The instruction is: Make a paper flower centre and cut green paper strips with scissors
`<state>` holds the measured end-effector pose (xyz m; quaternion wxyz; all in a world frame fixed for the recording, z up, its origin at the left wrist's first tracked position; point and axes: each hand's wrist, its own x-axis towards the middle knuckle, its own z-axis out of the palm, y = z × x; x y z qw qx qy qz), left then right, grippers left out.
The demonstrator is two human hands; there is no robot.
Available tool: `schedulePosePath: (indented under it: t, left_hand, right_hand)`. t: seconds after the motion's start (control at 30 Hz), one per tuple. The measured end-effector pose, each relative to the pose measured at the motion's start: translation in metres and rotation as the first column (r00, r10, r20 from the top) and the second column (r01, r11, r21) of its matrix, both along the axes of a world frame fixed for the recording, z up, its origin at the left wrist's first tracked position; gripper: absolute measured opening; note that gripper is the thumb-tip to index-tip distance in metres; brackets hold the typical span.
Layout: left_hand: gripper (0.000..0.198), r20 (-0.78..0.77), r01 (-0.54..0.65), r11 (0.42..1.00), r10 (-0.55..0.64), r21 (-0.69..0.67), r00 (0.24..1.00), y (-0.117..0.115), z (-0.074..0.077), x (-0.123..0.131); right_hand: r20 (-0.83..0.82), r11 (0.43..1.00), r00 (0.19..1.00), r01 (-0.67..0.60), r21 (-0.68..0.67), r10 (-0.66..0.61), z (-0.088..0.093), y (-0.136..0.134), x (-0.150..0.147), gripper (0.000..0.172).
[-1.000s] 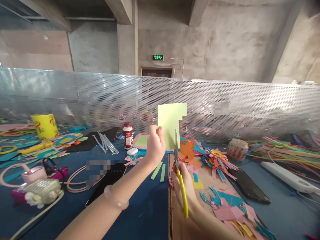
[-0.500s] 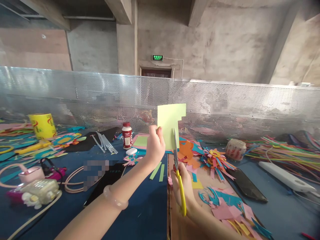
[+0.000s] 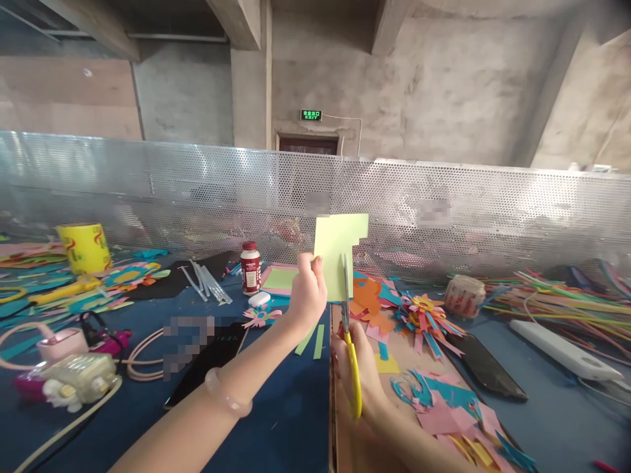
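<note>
My left hand (image 3: 309, 295) pinches the left edge of a light green sheet of paper (image 3: 332, 246), held upright above the table. The sheet has a stepped notch in its right side. My right hand (image 3: 362, 361) grips a pair of scissors (image 3: 353, 374) with yellow handles. Their blades point up and lie over the lower right part of the sheet, near its edge. Whether the blades are parted is hard to make out. Below the hands, two narrow green paper strips (image 3: 319, 341) lie on the blue tabletop.
Orange paper scraps (image 3: 365, 295), a paper-strip flower (image 3: 422, 314) and pink cuttings (image 3: 446, 415) cover the cardboard on the right. A phone (image 3: 488, 364) lies beyond. A red-capped bottle (image 3: 250, 268), a tape roll (image 3: 85, 248) and cables stand left. Perforated metal panels (image 3: 197, 177) close off the back.
The green sheet has dropped slightly and tilted a little, with my left hand moving down alongside it. My right hand and the scissors have shifted slightly left and turned more upright.
</note>
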<state>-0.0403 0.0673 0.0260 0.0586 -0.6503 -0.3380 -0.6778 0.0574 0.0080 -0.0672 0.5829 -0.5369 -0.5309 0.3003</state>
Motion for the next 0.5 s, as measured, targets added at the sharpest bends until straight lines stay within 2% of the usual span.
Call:
schedulePosePath:
  t: [0.23,0.5]
  left_hand:
    - [0.009,-0.005,-0.012,0.999,0.012,-0.037,1.000,-0.0028,-0.0012,0.0020]
    - [0.009,0.024,0.018,0.999,-0.016,-0.051,1.000,-0.0059,-0.0001,0.0052]
  right_hand:
    - [0.047,0.999,0.999,0.003,-0.039,-0.001,0.0058,0.0010,0.0016,0.018]
    - [0.096,0.999,0.995,0.035,0.024,-0.037,0.0058,0.0006,0.0040,0.024]
